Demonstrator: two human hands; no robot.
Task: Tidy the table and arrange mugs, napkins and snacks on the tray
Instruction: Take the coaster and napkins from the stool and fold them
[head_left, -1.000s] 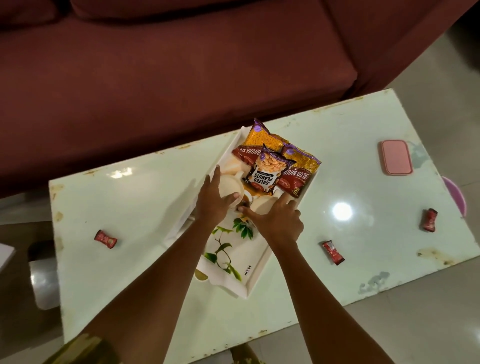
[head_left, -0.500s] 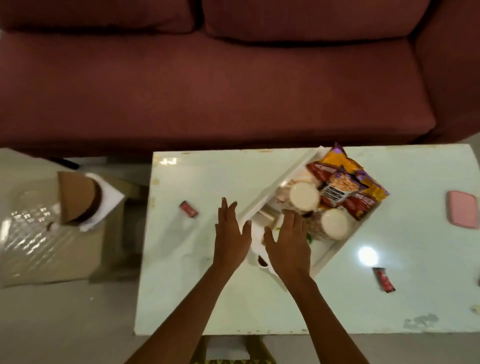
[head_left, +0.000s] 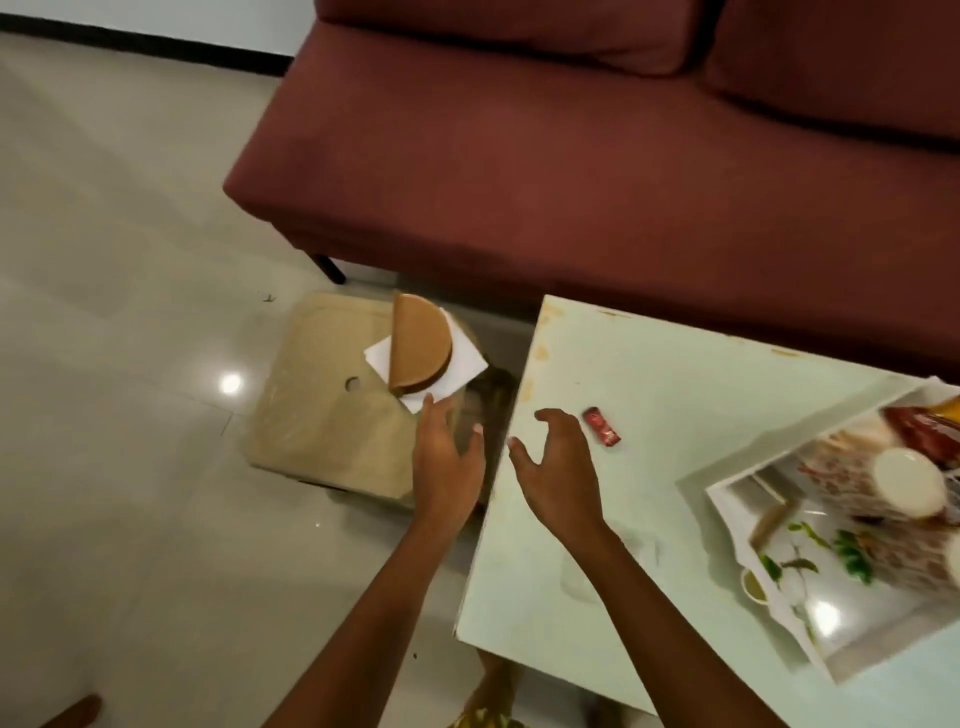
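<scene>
White napkins (head_left: 457, 371) sit under a brown half-round holder (head_left: 420, 347) on the low stool (head_left: 322, 415) off the table's (head_left: 649, 467) left edge. Your left hand (head_left: 447, 462) hangs spread wide just beside them, and your right hand (head_left: 558, 467) is loosely spread and empty over the table's left edge. The tray (head_left: 737, 499) with 2 mugs (head_left: 909, 483) is at the right edge.

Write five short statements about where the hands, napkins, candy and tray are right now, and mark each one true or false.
1. Both hands are empty. True: the left hand and right hand are open and hold nothing.
2. The white napkins lie on the tray. False: they sit under a brown semicircular holder on a low stool beside the table.
3. A red candy lies on the table near the right hand. True.
4. The tray is empty. False: it holds mugs and snack packets.
5. The left hand is over the tray. False: it reaches toward the napkins.
</scene>
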